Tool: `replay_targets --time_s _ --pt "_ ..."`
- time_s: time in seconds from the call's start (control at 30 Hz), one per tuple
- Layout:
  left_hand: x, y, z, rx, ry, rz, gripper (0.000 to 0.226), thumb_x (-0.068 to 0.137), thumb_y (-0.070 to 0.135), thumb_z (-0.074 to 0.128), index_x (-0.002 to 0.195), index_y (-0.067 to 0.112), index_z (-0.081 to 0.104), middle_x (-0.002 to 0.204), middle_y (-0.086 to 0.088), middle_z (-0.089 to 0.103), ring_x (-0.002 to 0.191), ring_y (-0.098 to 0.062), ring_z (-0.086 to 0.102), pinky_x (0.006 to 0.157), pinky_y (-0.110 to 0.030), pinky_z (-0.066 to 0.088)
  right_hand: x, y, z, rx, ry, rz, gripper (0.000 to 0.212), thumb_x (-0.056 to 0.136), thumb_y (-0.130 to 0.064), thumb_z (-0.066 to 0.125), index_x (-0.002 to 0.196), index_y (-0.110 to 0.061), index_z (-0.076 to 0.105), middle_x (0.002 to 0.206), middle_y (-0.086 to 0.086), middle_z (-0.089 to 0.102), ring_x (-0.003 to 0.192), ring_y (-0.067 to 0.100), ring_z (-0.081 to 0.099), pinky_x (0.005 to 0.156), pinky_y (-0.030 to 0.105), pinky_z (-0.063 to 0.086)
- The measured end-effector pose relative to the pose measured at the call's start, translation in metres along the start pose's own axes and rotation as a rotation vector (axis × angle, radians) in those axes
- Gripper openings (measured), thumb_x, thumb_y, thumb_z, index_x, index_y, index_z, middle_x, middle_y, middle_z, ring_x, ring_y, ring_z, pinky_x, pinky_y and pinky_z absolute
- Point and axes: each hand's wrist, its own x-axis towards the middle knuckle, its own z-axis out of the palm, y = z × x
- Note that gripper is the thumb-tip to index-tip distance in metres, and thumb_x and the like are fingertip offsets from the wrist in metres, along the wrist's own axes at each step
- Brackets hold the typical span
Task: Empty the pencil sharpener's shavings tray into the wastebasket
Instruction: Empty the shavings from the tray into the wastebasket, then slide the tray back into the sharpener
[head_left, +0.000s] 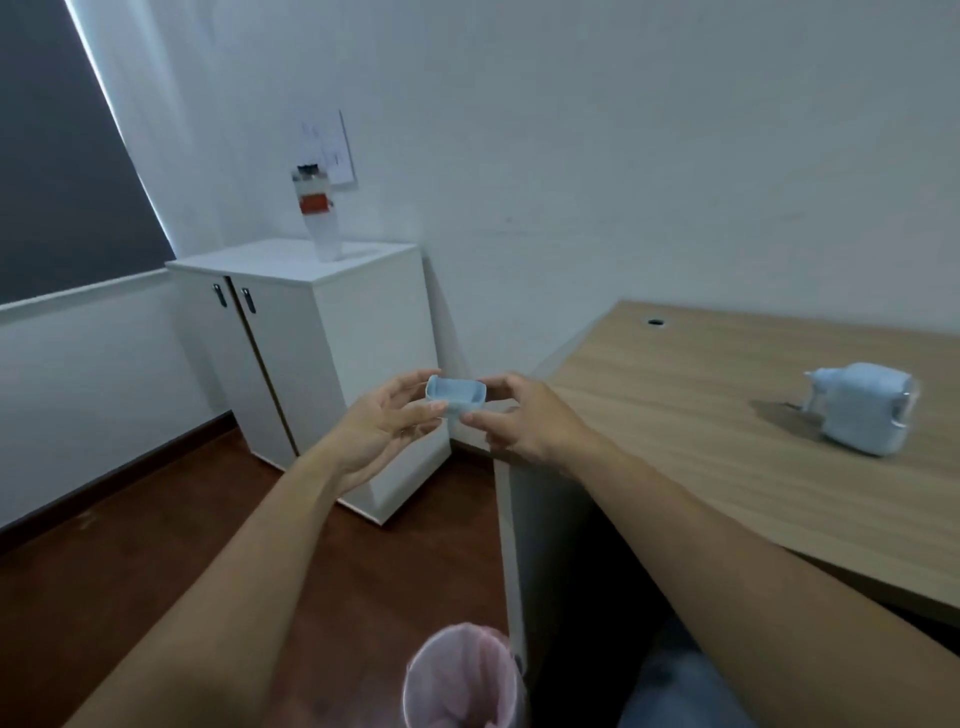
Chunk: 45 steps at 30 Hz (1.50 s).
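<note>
A small light-blue shavings tray (456, 395) is held in mid-air between both hands, left of the desk. My right hand (524, 418) pinches its right end with thumb and fingers. My left hand (382, 423) has its fingers spread against the tray's left side and underside. The light-blue pencil sharpener (862, 408) lies on the wooden desk (701, 431) far to the right. A pink-lined wastebasket (465, 680) stands on the floor below my arms, at the bottom edge of the view.
A white two-door cabinet (311, 358) stands against the wall behind my hands, with a clear bottle (318, 215) on top. The floor is dark red-brown. The desk's side panel (524, 545) rises right beside the wastebasket.
</note>
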Motion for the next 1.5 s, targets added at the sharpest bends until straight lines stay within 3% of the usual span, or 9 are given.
replay_targets --time_s 0.33,0.53,0.67,0.77,0.93,1.07,1.17,1.3,1.5 --pt "0.047 0.019 0.121 0.272 -0.130 0.036 0.058 0.093 0.019 0.086 0.146 0.019 0.064 0.139 0.003 0.074 0.128 -0.016 0.071 0.096 -0.027 0.064 -0.038 0.017 -0.126 -0.304 0.162 -0.029 0.065 0.097 -0.044 0.082 0.156 -0.028 0.060 0.147 -0.012 0.069 0.101 0.005 0.069 0.097 0.037 0.064" --pt "0.070 -0.006 0.204 0.082 -0.230 -0.021 0.053 0.094 0.014 0.085 0.143 0.010 0.066 0.141 -0.010 0.074 0.132 -0.027 0.072 0.116 -0.045 0.057 -0.082 0.035 -0.213 -0.453 0.384 0.005 0.070 0.095 -0.060 0.078 0.154 -0.024 0.063 0.148 -0.007 0.066 0.117 0.015 0.066 0.094 0.028 0.050" --pt "0.079 -0.032 0.255 0.019 -0.288 -0.055 0.044 0.096 0.003 0.080 0.138 0.006 0.067 0.140 -0.015 0.076 0.134 -0.030 0.072 0.118 -0.047 0.054 -0.108 0.061 -0.261 -0.640 0.644 0.000 0.056 0.096 -0.055 0.078 0.141 -0.022 0.071 0.144 0.004 0.064 0.139 0.028 0.056 0.119 0.041 0.041" --pt "0.082 -0.045 0.286 0.024 -0.303 -0.063 0.045 0.095 0.001 0.081 0.137 0.008 0.068 0.140 -0.014 0.077 0.131 -0.033 0.074 0.117 -0.051 0.054 -0.124 0.080 -0.282 -0.667 0.758 0.148 0.072 0.088 -0.065 0.080 0.146 -0.025 0.065 0.149 0.007 0.057 0.146 0.034 0.048 0.121 0.048 0.036" --pt "0.088 -0.062 0.315 0.117 -0.365 -0.012 0.053 0.093 0.011 0.087 0.142 0.013 0.068 0.142 -0.010 0.077 0.128 -0.029 0.077 0.117 -0.050 0.055 -0.141 0.117 -0.292 -0.328 0.678 0.333 0.103 0.072 -0.065 0.094 0.155 -0.020 0.054 0.152 0.008 0.054 0.140 0.023 0.056 0.120 0.042 0.049" --pt "0.093 -0.065 0.325 0.210 -0.390 0.042 0.054 0.095 0.010 0.084 0.146 0.013 0.066 0.141 -0.007 0.076 0.117 -0.008 0.080 0.103 -0.027 0.062 -0.150 0.144 -0.298 -0.197 0.655 0.337 0.073 0.087 -0.040 0.094 0.142 -0.012 0.057 0.131 -0.004 0.069 0.115 0.015 0.068 0.081 0.013 0.052" --pt "0.098 -0.066 0.328 0.267 -0.412 0.075 0.054 0.096 0.010 0.083 0.147 0.014 0.065 0.138 -0.002 0.075 0.106 0.006 0.079 0.089 -0.013 0.061 -0.152 0.155 -0.306 -0.173 0.629 0.271 0.066 0.094 -0.034 0.088 0.146 -0.010 0.057 0.136 -0.004 0.069 0.118 0.012 0.066 0.084 0.004 0.052" --pt "0.103 -0.068 0.330 0.301 -0.382 0.080 0.057 0.095 0.018 0.086 0.148 0.018 0.065 0.145 -0.004 0.073 0.127 -0.009 0.074 0.107 -0.028 0.060 -0.159 0.148 -0.310 -0.136 0.530 0.227 0.071 0.094 -0.045 0.085 0.152 -0.016 0.058 0.145 -0.007 0.071 0.133 0.012 0.068 0.119 0.041 0.053" --pt "0.104 -0.070 0.332 0.322 -0.339 0.076 0.055 0.096 0.016 0.085 0.147 0.016 0.064 0.146 -0.009 0.072 0.131 -0.019 0.073 0.119 -0.043 0.054 -0.162 0.152 -0.314 -0.092 0.441 0.146 0.092 0.077 -0.073 0.086 0.152 -0.026 0.062 0.144 -0.012 0.075 0.134 0.008 0.070 0.119 0.045 0.055"
